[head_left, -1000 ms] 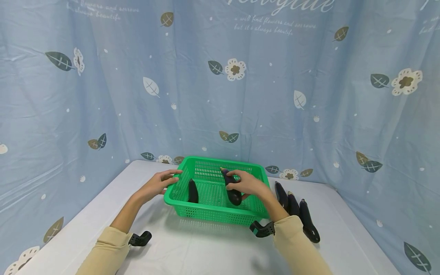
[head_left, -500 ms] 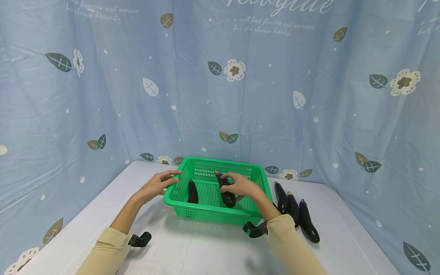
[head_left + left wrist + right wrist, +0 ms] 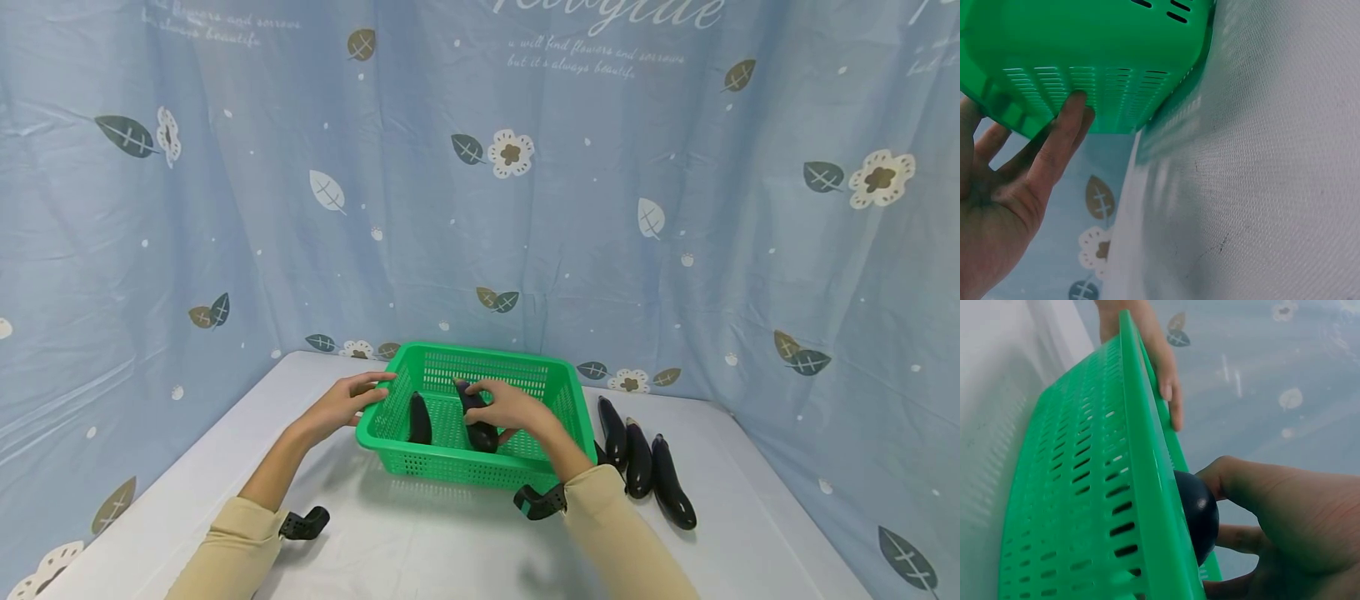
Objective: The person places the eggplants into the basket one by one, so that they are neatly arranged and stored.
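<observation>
A right hand (image 3: 512, 408) grips an eggplant (image 3: 482, 434) beneath its fingertips inside a green basket (image 3: 450, 468), whose rim the left hand (image 3: 341, 406) holds between its fingers; likely firm, slick and easily bruised, the eggplant seems to suit a mid-body hold

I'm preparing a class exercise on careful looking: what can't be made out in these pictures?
Head: part of the held eggplant, covered by the right hand.
Head: the top of the curtain, cut off by the image edge.
Right wrist: the held eggplant's far end, hidden by the green basket.
Left wrist: the basket's inside, behind its wall.
</observation>
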Available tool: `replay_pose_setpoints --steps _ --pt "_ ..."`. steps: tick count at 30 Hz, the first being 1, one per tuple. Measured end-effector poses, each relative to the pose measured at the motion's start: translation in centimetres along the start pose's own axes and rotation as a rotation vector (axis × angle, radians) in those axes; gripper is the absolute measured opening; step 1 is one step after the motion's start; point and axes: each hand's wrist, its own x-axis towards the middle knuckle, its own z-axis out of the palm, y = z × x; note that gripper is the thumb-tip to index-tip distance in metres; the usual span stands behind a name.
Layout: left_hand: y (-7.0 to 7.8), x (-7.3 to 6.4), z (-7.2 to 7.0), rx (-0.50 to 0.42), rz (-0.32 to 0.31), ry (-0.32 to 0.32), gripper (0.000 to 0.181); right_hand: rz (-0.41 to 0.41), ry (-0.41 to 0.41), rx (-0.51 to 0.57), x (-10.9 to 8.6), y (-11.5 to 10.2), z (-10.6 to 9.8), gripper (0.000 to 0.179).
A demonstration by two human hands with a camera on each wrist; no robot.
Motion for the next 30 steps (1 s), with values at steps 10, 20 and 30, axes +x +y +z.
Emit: replay_pose_setpoints --steps 10,20,30 --pt "0.1 -0.1 0.1 -0.005 0.004 0.002 0.055 0.007 -0.034 -0.016 0.7 -1.1 0.9 0.055" --pt "0.2 -0.1 0.3 -0.016 0.002 0.009 0.055 0.023 -0.079 -0.018 1.6 -1.8 1.8 0.055" --pt "0.2 -0.1 0.2 -0.018 0.002 0.006 0.054 0.057 -0.121 -0.028 2.5 -2.8 2.3 0.056"
